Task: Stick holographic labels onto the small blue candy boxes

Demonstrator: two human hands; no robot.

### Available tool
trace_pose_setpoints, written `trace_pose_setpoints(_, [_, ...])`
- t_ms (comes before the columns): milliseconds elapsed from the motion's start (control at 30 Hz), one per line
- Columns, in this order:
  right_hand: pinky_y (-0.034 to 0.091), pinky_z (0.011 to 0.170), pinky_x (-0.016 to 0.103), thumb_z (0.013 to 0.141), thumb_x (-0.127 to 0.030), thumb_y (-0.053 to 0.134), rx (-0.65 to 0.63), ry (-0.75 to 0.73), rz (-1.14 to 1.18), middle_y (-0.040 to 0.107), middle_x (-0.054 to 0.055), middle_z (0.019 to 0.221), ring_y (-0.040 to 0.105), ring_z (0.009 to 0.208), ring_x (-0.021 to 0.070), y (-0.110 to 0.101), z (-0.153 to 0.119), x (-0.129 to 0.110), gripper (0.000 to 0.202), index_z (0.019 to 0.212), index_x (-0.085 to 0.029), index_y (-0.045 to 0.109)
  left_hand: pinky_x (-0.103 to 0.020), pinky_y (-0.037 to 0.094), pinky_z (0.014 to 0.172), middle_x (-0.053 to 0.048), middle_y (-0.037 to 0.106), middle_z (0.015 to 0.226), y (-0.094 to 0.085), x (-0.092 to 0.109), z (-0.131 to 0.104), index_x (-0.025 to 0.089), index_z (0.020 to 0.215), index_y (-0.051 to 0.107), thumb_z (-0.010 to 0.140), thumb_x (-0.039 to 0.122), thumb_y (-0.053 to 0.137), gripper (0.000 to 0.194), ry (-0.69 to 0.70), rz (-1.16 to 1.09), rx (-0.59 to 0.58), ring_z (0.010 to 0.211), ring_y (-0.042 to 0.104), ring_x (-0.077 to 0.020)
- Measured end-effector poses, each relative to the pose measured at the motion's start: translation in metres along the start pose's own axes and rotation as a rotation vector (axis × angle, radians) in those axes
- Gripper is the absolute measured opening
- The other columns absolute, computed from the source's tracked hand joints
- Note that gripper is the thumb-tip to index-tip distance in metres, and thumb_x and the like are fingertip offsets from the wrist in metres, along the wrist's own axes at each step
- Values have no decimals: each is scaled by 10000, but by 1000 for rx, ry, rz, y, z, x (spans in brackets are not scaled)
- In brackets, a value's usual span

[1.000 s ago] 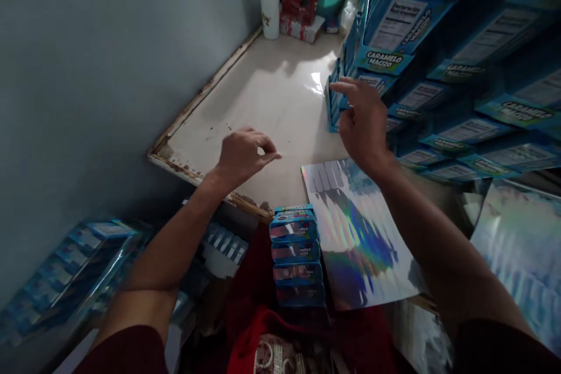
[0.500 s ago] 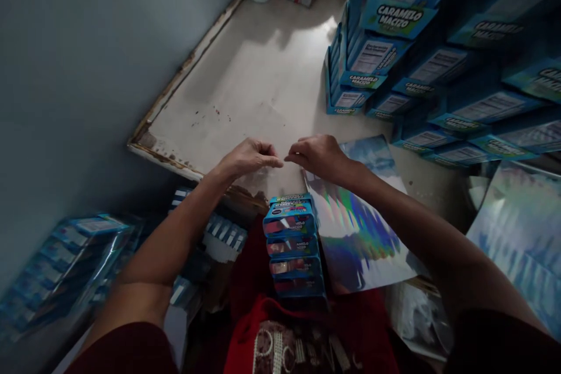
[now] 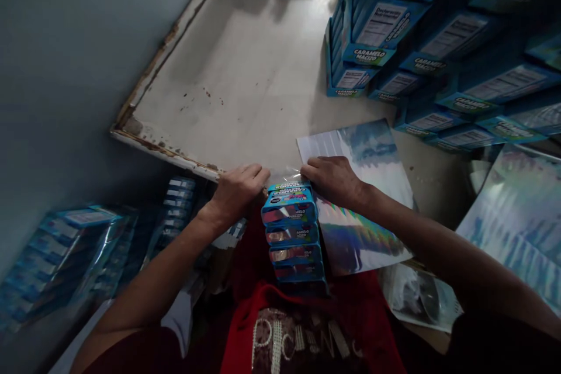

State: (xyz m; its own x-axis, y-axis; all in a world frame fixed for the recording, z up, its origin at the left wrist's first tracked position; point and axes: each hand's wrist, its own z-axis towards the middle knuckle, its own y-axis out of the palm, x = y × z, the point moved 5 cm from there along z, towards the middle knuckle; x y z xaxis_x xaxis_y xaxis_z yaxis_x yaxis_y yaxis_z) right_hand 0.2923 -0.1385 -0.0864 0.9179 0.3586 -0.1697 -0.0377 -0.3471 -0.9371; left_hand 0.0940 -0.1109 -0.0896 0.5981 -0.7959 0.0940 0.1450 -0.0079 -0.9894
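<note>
Left hand and right hand are held apart, clear film apparently pinched by both, and through uneven pulling it could be creased or the blue boxes on the lap tipped.

The small boxes are bright blue with white lettering. The stacked cartons match them in blue, with green patches and white label panels. The tabletop is off-white, speckled brown near its edge. The sheet shimmers silver with rainbow streaks. The apron is red.
</note>
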Motion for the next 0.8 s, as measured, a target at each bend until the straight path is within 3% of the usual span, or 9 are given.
trace_pose_setpoints(100, [337, 649, 344, 1033, -208, 616, -39, 136, 101, 847, 74, 1030, 756, 907, 252, -2, -10, 6, 207, 985, -239, 816, -318, 365, 612, -64, 747, 821, -2, -3, 1, 193, 860, 775, 1025, 200, 629, 220, -113, -117, -58, 743, 663, -201])
trace_pose_setpoints(233, [455, 719, 336, 967, -189, 688, 61, 236, 306, 851, 56, 1046, 778, 890, 238, -26, -30, 5, 188, 982, -254, 863, -306, 432, 649, -43, 778, 878, -36, 3, 1, 204, 887, 793, 1009, 196, 667, 176, -129, -227, -35, 760, 691, -188])
trace_pose_setpoints(333, [485, 694, 316, 939, -176, 704, 233, 222, 387, 830, 54, 984, 767, 819, 206, -44, -53, -11, 176, 890, -245, 858, -310, 517, 720, -40, 800, 947, -69, 18, -14, 210, 924, 802, 1032, 186, 661, 180, -126, -242, 101, 838, 744, -197])
trace_pose_setpoints(433, [494, 650, 284, 956, -159, 682, 452, 229, 457, 829, 40, 939, 764, 764, 172, -53, -73, -31, 191, 940, -224, 861, -299, 587, 831, -30, 832, 1027, -85, 31, -35, 214, 1056, 809, 1034, 178, 695, 122, -215, -287, 273, 937, 791, -192])
trace_pose_setpoints(533, [509, 635, 256, 958, -147, 695, 626, 264, 540, 838, 28, 925, 757, 724, 138, -55, -82, -45, 173, 962, -204, 858, -294, 619, 843, -6, 841, 1020, -84, 37, -50, 243, 1042, 813, 1003, 175, 752, 99, -392, -382, 398, 928, 804, -182])
trace_pose_setpoints(667, [505, 619, 237, 897, -113, 743, 695, 341, 613, 825, -22, 825, 721, 649, 107, -58, -83, -52, 143, 912, -220, 837, -319, 654, 859, 4, 833, 1010, -73, 40, -56, 240, 966, 811, 940, 88, 754, 164, -631, -604, 436, 934, 802, -189])
trace_pose_setpoints(800, [484, 569, 223, 888, -114, 738, 759, 362, 572, 819, -37, 819, 686, 595, 85, -61, -88, -57, 139, 901, -229, 814, -353, 654, 904, -16, 841, 1084, -71, 50, -52, 234, 1000, 818, 911, 1, 688, 281, -682, -565, 431, 1006, 806, -209])
